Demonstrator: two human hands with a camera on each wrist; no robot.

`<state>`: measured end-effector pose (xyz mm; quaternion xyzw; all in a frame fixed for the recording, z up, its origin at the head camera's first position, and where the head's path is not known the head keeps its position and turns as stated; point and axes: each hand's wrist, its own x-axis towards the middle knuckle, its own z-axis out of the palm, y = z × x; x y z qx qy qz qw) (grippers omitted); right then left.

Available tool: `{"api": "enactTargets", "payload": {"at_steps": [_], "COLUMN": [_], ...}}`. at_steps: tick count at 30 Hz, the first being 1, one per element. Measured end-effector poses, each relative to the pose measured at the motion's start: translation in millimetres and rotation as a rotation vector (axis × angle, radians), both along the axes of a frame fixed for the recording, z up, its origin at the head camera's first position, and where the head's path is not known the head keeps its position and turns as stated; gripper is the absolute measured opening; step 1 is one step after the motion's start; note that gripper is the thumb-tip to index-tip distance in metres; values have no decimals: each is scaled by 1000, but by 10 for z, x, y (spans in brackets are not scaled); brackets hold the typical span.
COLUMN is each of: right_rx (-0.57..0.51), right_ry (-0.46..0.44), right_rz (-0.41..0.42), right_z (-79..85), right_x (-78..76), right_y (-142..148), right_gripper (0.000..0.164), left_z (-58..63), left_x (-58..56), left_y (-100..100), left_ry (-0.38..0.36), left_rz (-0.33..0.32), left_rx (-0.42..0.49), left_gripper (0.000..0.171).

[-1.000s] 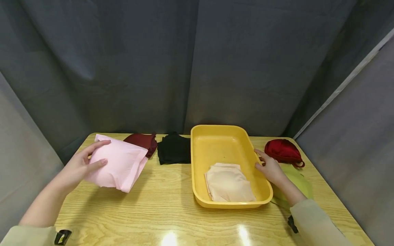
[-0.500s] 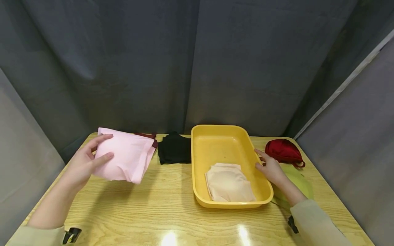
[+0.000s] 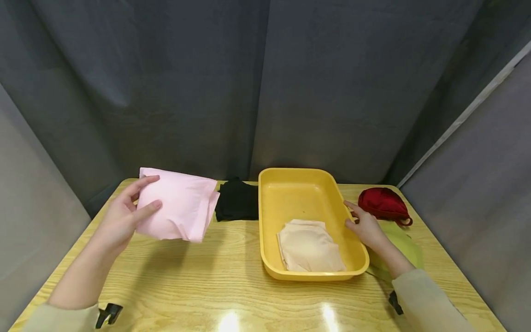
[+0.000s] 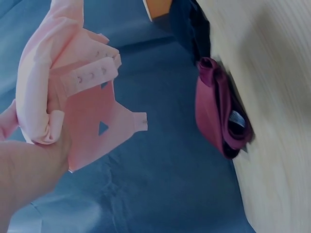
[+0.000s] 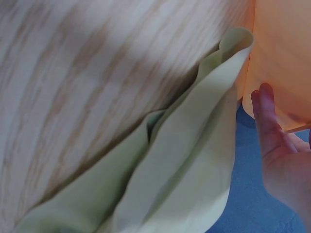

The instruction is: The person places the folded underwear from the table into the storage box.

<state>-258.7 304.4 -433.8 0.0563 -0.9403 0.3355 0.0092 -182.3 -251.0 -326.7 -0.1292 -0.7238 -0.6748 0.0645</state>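
My left hand [image 3: 128, 212] holds a folded pink bra [image 3: 176, 203] by its left side, raised above the table. Its hook-and-eye band [image 4: 92, 76] hangs loose in the left wrist view. A maroon folded bra [image 4: 218, 111] lies on the table there; in the head view the pink one hides it. At the right, my right hand [image 3: 365, 226] grips the side rim of a yellow plastic tub [image 3: 300, 193], its fingers [image 5: 267, 116] against the outer wall. A beige folded bra [image 3: 309, 246] lies in the tub's near end.
Left of the tub lies a black folded garment [image 3: 237, 200]. To its right are a red satiny bra [image 3: 383, 203] and a yellow-green folded garment [image 3: 400, 249], partly under my right forearm. Grey curtains [image 3: 199, 92] enclose the wooden table [image 3: 199, 286].
My left hand has carried the pink bra to the right and farther up in the head view, covering the maroon bra. My right hand and the tub stay in place.
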Motion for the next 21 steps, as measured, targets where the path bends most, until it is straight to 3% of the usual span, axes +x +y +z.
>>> {"api": "enactTargets", "payload": {"at_steps": [21], "right_rx": [7], "right_ry": [-15], "right_rz": [-10], "right_z": [11], "right_x": [10], "right_y": [10], "right_gripper": [59], "left_z": [159], "left_x": [-45], "left_y": [431], "left_ry": [-6], "left_rz": [-10], "left_rx": [99], "left_gripper": [53]}}
